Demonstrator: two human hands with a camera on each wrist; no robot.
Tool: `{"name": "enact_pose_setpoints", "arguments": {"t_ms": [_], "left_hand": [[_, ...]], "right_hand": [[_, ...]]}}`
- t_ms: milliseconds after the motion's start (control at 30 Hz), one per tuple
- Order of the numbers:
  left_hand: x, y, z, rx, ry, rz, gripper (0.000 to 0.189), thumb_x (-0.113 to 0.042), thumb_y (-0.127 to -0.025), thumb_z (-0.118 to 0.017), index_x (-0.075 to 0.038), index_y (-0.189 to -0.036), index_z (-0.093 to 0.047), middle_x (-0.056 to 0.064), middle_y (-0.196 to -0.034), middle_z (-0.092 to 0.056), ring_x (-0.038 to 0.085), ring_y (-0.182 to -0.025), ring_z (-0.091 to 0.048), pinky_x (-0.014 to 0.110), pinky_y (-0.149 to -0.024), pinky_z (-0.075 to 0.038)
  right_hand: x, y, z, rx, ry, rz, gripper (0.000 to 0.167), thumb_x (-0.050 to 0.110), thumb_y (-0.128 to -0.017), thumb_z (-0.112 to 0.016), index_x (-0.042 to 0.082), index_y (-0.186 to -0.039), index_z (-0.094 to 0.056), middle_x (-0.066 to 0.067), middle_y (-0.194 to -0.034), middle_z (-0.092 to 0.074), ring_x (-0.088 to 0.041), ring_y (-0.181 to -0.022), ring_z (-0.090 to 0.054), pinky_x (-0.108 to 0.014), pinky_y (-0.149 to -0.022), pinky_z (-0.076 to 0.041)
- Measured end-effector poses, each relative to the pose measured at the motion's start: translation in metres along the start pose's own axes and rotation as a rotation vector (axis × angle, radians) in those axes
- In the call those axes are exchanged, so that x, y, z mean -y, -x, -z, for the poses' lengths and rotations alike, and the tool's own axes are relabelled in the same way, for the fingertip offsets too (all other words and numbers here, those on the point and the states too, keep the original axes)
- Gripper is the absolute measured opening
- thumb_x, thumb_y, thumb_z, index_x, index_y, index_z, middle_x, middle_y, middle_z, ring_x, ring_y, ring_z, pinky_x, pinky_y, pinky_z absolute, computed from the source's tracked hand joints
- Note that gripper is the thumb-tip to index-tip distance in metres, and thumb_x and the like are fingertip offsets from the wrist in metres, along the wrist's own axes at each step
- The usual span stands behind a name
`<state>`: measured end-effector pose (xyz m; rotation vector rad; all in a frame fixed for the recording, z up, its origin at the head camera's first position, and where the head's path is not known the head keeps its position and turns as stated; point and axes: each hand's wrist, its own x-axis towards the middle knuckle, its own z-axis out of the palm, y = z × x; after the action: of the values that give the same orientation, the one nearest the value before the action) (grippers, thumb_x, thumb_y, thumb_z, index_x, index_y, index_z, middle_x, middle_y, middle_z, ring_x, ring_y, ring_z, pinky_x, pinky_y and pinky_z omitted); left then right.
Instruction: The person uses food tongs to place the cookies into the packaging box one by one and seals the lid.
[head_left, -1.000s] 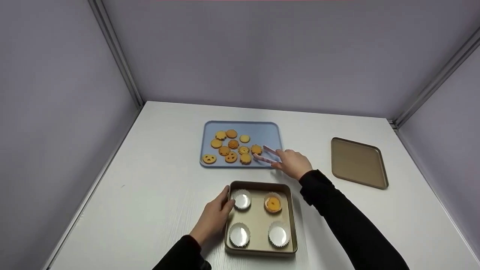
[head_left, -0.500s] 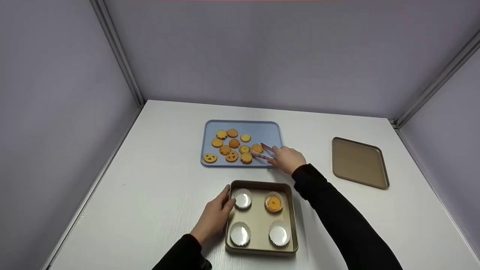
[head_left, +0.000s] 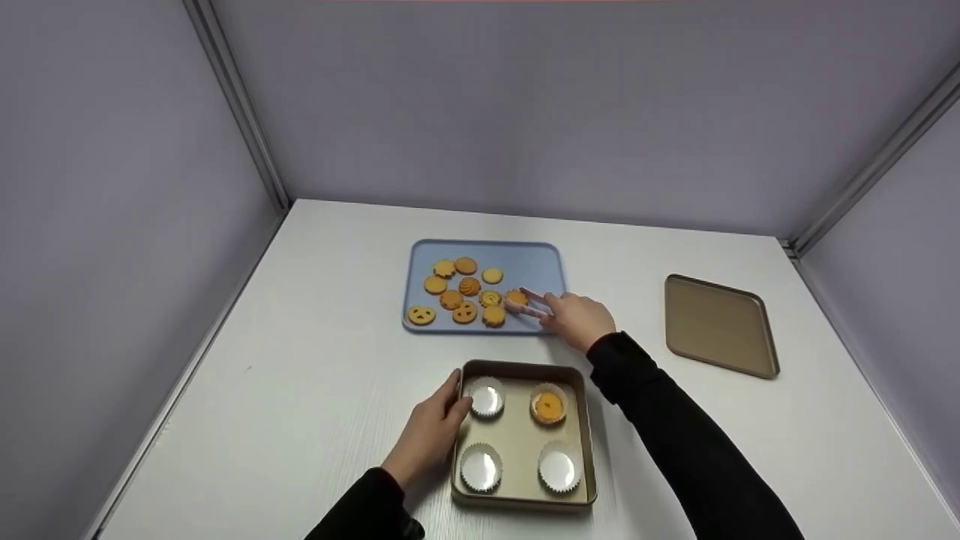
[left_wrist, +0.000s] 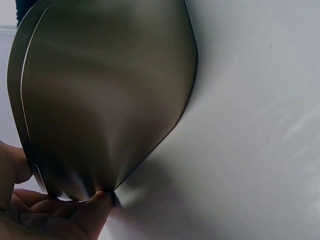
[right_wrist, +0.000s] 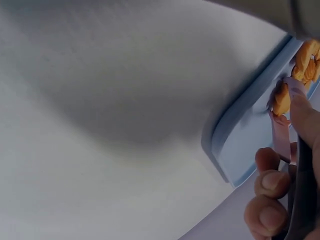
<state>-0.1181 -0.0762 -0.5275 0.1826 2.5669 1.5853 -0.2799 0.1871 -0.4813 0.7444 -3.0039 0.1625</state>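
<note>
Golden-brown, scallop-edged cookie [head_left: 516,298] lies on the light-blue rectangular tray [head_left: 529,262], between the tips of slim pink tongs with a black handle [right_wrist: 281,137]; whether both tips press on it is hard to tell. The right hand [head_left: 579,322] grips these tongs, its fingers curled around the handle and the tong arms a little apart. Curled over the left wall of a deep, gold-brown rectangular metal tin [head_left: 521,435], the left hand [head_left: 427,435] holds it, thumb at the rim and fingers outside. From the head view that wall mostly hides those fingers, and the right hand covers the black handle. At the right wrist, the frame's edges cut off the handle's end and the neighbouring cookies [right_wrist: 306,60], while a blurred, pale brownish shape [right_wrist: 272,11], which I cannot identify, crosses the top right corner. At the left wrist, the tin's far end is cut off.
</note>
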Motion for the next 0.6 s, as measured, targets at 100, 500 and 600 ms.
{"name": "enact_pose_setpoints", "arguments": {"t_ms": [100, 500, 600], "left_hand": [[0.000, 0.000, 0.001, 0.000, -0.004, -0.007, 0.060, -0.026, -0.109, -0.052, 0.001, -0.159, -0.032, 0.025, -0.157, -0.041, 0.042, -0.143, -0.041, 0.054, -0.121, -0.033], [0.000, 0.000, 0.000, 0.001, 0.000, 0.008, 0.060, -0.026, -0.109, -0.052, 0.000, -0.159, -0.031, 0.024, -0.158, -0.038, 0.042, -0.145, -0.039, 0.053, -0.122, -0.030], [-0.001, 0.001, 0.000, -0.001, -0.004, 0.008, 0.060, -0.027, -0.109, -0.052, 0.000, -0.159, -0.032, 0.024, -0.158, -0.039, 0.042, -0.145, -0.039, 0.054, -0.122, -0.030]], "right_hand": [[-0.004, 0.004, -0.002, -0.038, -0.001, 0.015, 0.046, 0.028, -0.099, -0.069, 0.000, -0.136, -0.062, -0.022, -0.106, -0.071, -0.039, -0.092, -0.070, -0.052, -0.079, -0.059], [-0.017, 0.026, 0.000, -0.262, -0.009, 0.119, 0.047, 0.029, -0.095, -0.074, 0.005, -0.134, -0.064, -0.018, -0.095, -0.068, -0.037, -0.072, -0.067, -0.052, -0.062, -0.057], [-0.016, 0.031, 0.004, -0.272, -0.002, 0.136, 0.046, 0.030, -0.096, -0.072, 0.007, -0.135, -0.062, -0.016, -0.093, -0.067, -0.036, -0.071, -0.067, -0.051, -0.061, -0.057]]}}
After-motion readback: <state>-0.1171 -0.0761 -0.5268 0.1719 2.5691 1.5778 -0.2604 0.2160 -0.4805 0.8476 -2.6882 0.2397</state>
